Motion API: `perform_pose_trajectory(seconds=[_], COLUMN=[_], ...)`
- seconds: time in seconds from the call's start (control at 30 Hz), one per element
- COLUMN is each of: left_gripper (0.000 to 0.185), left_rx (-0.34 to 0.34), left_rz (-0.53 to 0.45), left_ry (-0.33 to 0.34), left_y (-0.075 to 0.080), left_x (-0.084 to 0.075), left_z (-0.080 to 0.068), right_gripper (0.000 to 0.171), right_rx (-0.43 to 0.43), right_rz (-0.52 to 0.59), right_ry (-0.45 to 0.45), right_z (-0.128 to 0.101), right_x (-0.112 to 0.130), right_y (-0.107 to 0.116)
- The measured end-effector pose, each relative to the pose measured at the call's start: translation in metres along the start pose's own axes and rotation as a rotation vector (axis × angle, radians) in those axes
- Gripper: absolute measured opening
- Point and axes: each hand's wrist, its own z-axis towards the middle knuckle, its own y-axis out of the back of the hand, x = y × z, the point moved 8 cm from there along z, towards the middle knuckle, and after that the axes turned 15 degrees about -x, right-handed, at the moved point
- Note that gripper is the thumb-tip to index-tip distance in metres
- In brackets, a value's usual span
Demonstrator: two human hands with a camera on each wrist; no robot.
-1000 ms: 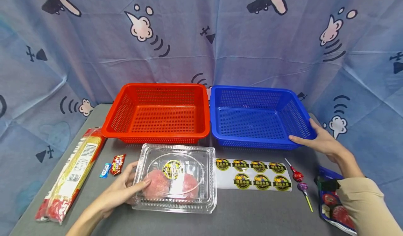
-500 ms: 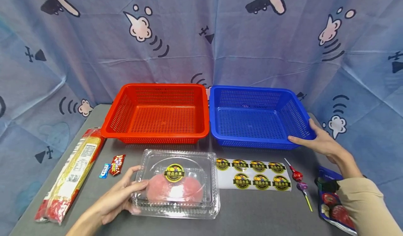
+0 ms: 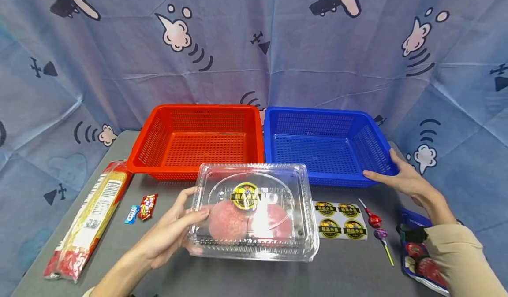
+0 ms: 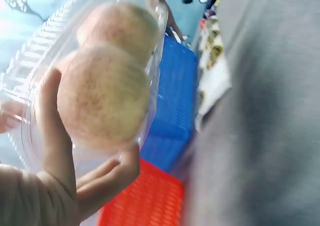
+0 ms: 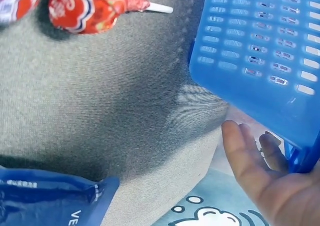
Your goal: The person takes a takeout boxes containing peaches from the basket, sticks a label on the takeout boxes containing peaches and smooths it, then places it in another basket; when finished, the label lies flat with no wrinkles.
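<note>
My left hand (image 3: 174, 228) grips the left end of a clear plastic clamshell box (image 3: 303, 239), thumb on top and fingers at the side and beneath. Inside sit two round pinkish peaches (image 4: 102, 95), and a black and yellow fruit label (image 3: 245, 196) is stuck on the lid. The box is held above the grey table, tilted, overlapping the front edges of both baskets in the head view. At the right, my right hand (image 3: 409, 178) holds the near right corner of the blue basket (image 3: 317, 156), thumb over the rim and other fingers outside.
The red basket (image 3: 206, 151) stands left of the blue one. A label sheet (image 3: 342, 220) lies partly behind the box. Two lollipops (image 3: 374, 220) and a blue pouch (image 3: 422, 253) lie right; noodles (image 3: 89, 220) and two small sweets (image 3: 147, 206) lie left.
My left hand has moved the clamshell box to the right and up from the table, now covering part of the label sheet. My right hand stays on the blue basket's corner.
</note>
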Motion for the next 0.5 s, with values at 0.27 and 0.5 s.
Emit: perform_pose_trajectory(seconds=[0.27,0.5], left_gripper=[0.064,0.068], left_rx=[-0.089,-0.147], left_rz=[-0.044,-0.025], left_ry=[-0.067,-0.095], left_y=[-0.033,-0.063], left_x=[-0.048,-0.079], left_z=[0.047,0.100], right_gripper=[0.120,0.120], right_rx=[-0.003,-0.003], right_rz=[-0.014,0.001], right_ry=[-0.005,-0.006], right_z=[0.000,0.001], right_x=[-0.002,-0.001], right_y=[0.000,0.000])
